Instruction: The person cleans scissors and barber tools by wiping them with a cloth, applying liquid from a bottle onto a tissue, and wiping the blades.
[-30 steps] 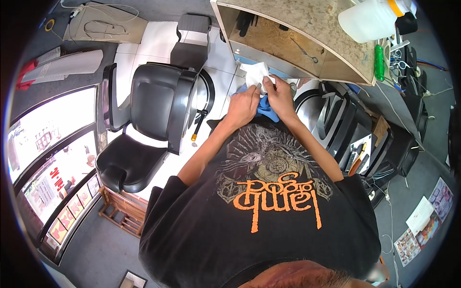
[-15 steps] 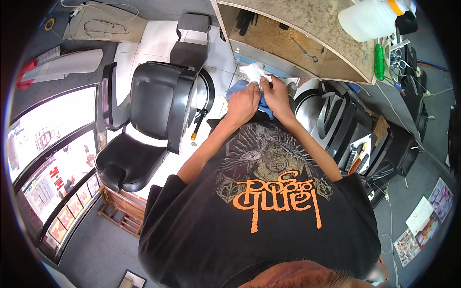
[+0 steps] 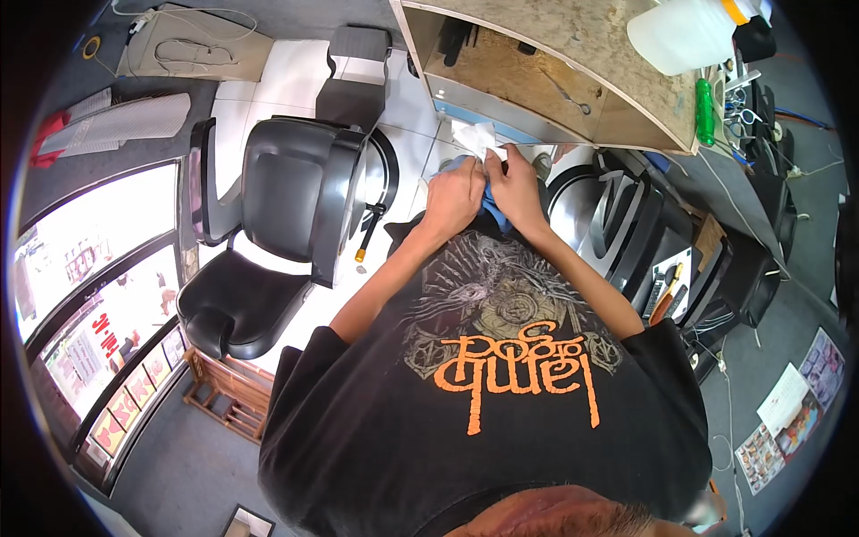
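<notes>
A crumpled white tissue (image 3: pixel 474 137) sticks out beyond my fingertips, in front of my body. My left hand (image 3: pixel 454 194) is closed, its fingers bunched at the lower edge of the tissue. Right beside it, my right hand (image 3: pixel 516 190) pinches the tissue between thumb and fingers. The two hands touch or nearly touch, and the fingers hide part of the tissue. Below and between them shows some blue fabric (image 3: pixel 490 208), perhaps clothing.
A black barber chair (image 3: pixel 291 188) stands to the left, another (image 3: pixel 644 242) to the right. Ahead is a wooden counter (image 3: pixel 573 36) with an open shelf, a white jug (image 3: pixel 680 38), a green bottle (image 3: pixel 705 112) and scissors (image 3: pixel 744 116). A wooden rack (image 3: pixel 228 394) sits at lower left.
The tissue has turned from a bunched lump into a flatter, more spread piece above the fingers. Both hands stay together in nearly the same place.
</notes>
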A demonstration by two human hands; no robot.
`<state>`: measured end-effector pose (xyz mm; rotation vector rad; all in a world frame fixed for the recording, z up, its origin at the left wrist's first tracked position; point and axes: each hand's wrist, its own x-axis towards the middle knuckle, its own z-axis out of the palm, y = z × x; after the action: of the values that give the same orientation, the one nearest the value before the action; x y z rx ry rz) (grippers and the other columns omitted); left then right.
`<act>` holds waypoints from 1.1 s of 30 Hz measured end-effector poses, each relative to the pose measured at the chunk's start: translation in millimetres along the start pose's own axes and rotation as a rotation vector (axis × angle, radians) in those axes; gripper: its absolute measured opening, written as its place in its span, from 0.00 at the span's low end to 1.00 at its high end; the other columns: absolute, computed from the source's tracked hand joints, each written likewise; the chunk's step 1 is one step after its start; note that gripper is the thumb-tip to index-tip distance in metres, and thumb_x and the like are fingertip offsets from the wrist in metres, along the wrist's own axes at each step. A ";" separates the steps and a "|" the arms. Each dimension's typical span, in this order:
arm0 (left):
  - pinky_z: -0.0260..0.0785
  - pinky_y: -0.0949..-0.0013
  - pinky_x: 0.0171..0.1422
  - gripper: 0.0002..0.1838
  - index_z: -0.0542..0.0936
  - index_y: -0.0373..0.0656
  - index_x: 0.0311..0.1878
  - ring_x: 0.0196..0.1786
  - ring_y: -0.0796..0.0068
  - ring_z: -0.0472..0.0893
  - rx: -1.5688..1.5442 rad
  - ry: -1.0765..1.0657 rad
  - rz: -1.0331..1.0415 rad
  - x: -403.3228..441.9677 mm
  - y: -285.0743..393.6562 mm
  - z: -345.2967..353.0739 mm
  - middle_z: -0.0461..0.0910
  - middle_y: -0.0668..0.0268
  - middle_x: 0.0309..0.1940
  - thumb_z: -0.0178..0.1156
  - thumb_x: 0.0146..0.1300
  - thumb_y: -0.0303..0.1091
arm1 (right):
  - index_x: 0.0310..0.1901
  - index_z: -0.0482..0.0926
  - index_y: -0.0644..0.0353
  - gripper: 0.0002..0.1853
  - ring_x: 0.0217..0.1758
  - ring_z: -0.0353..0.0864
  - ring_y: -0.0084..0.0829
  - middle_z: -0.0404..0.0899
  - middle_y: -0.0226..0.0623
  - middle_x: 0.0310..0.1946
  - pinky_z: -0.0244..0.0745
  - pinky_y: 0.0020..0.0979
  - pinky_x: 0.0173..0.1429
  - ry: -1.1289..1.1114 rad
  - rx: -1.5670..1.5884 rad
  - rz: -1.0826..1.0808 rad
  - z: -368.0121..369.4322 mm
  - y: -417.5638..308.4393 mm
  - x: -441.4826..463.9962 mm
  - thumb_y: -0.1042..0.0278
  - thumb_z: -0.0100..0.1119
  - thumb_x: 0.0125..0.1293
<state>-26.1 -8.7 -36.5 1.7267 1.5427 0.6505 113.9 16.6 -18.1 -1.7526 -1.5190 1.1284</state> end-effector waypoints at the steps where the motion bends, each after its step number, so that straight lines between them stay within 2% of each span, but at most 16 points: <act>1: 0.73 0.39 0.40 0.15 0.78 0.34 0.41 0.31 0.35 0.82 -0.008 0.013 0.011 1.3 -3.3 1.9 0.80 0.41 0.25 0.50 0.77 0.37 | 0.43 0.78 0.71 0.18 0.28 0.82 0.54 0.81 0.57 0.25 0.74 0.47 0.35 0.010 -0.005 -0.023 0.9 4.8 3.4 0.59 0.61 0.76; 4: 0.72 0.38 0.41 0.16 0.78 0.33 0.42 0.31 0.33 0.81 -0.068 0.013 -0.047 0.6 -0.9 0.1 0.80 0.40 0.25 0.48 0.78 0.37 | 0.43 0.78 0.71 0.19 0.27 0.81 0.51 0.81 0.56 0.25 0.74 0.45 0.34 0.128 0.018 -0.058 5.6 20.1 19.1 0.57 0.62 0.76; 5: 0.71 0.38 0.41 0.16 0.78 0.33 0.42 0.32 0.33 0.80 -0.086 0.024 -0.065 0.4 -0.1 -1.4 0.80 0.39 0.26 0.48 0.78 0.37 | 0.45 0.78 0.70 0.18 0.26 0.80 0.40 0.82 0.50 0.26 0.74 0.39 0.33 0.111 -0.005 0.031 -0.6 15.2 21.2 0.58 0.64 0.76; 8: 0.70 0.39 0.42 0.17 0.78 0.32 0.42 0.33 0.32 0.80 -0.137 0.040 -0.108 -0.2 -0.2 -3.8 0.79 0.38 0.26 0.47 0.79 0.37 | 0.47 0.78 0.69 0.16 0.26 0.79 0.28 0.83 0.42 0.26 0.74 0.34 0.33 0.230 0.369 0.025 0.1 22.4 28.5 0.62 0.65 0.75; 9: 0.69 0.40 0.41 0.18 0.78 0.31 0.42 0.33 0.32 0.79 -0.153 0.036 -0.115 -0.1 -3.3 -4.3 0.78 0.38 0.26 0.46 0.79 0.37 | 0.50 0.79 0.67 0.13 0.28 0.79 0.21 0.84 0.37 0.28 0.74 0.29 0.35 0.260 0.358 0.031 -3.6 21.4 28.2 0.65 0.65 0.75; 12: 0.68 0.42 0.40 0.18 0.78 0.31 0.43 0.33 0.32 0.79 -0.165 0.016 -0.110 -1.4 -8.7 -3.1 0.77 0.38 0.26 0.46 0.80 0.37 | 0.51 0.80 0.65 0.12 0.31 0.81 0.23 0.85 0.38 0.31 0.76 0.29 0.38 0.162 0.226 -0.106 -10.0 11.3 21.4 0.66 0.65 0.74; 13: 0.68 0.43 0.40 0.18 0.78 0.31 0.43 0.33 0.33 0.79 -0.163 0.009 -0.102 -1.5 -9.7 -2.0 0.77 0.39 0.26 0.45 0.80 0.37 | 0.51 0.82 0.63 0.11 0.35 0.85 0.31 0.86 0.42 0.36 0.78 0.32 0.42 0.073 0.097 -0.137 -14.1 6.0 16.1 0.69 0.66 0.72; 16: 0.68 0.37 0.43 0.17 0.78 0.32 0.42 0.36 0.30 0.79 -0.191 -0.001 -0.102 -1.2 -5.1 -4.2 0.79 0.36 0.29 0.46 0.80 0.37 | 0.50 0.82 0.64 0.11 0.40 0.87 0.41 0.85 0.47 0.41 0.79 0.38 0.46 0.038 -0.045 -0.420 -9.6 3.3 8.0 0.72 0.65 0.69; 17: 0.68 0.37 0.43 0.17 0.78 0.32 0.43 0.35 0.30 0.79 -0.196 0.004 -0.092 -2.3 -5.6 -3.4 0.79 0.36 0.28 0.46 0.80 0.37 | 0.51 0.82 0.64 0.11 0.44 0.86 0.48 0.85 0.49 0.43 0.79 0.41 0.49 -0.003 -0.053 -0.394 -11.9 0.6 5.5 0.73 0.64 0.68; 23: 0.68 0.37 0.42 0.18 0.79 0.32 0.43 0.34 0.31 0.79 -0.217 -0.016 -0.099 -5.9 -4.4 -3.6 0.78 0.36 0.27 0.46 0.79 0.38 | 0.50 0.82 0.64 0.11 0.41 0.86 0.48 0.86 0.48 0.41 0.79 0.41 0.47 -0.034 0.004 -0.251 -16.5 -0.1 14.8 0.74 0.64 0.67; 26: 0.68 0.38 0.42 0.18 0.78 0.31 0.43 0.34 0.31 0.79 -0.211 -0.006 -0.090 -7.3 -3.5 -3.8 0.78 0.36 0.27 0.46 0.79 0.38 | 0.48 0.81 0.64 0.10 0.39 0.86 0.48 0.86 0.48 0.40 0.80 0.41 0.45 -0.080 -0.013 -0.399 -20.8 -2.3 7.8 0.74 0.65 0.66; 32: 0.69 0.39 0.42 0.16 0.77 0.33 0.40 0.34 0.32 0.79 -0.195 -0.027 -0.053 -7.1 -4.0 -2.4 0.78 0.38 0.27 0.46 0.77 0.36 | 0.47 0.80 0.65 0.10 0.39 0.87 0.50 0.86 0.50 0.38 0.79 0.42 0.45 -0.076 -0.052 -0.287 -22.7 3.2 16.1 0.73 0.65 0.65; 33: 0.69 0.39 0.42 0.16 0.77 0.33 0.40 0.34 0.32 0.79 -0.198 -0.021 -0.052 -7.5 -0.5 -5.0 0.78 0.38 0.27 0.46 0.76 0.36 | 0.46 0.80 0.65 0.11 0.40 0.87 0.51 0.86 0.51 0.37 0.80 0.43 0.45 -0.139 -0.031 -0.283 -23.7 0.0 10.6 0.73 0.65 0.64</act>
<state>-31.4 -15.2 -33.1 1.5364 1.4526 0.7298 134.5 29.6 -9.0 -1.4452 -1.8102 1.1025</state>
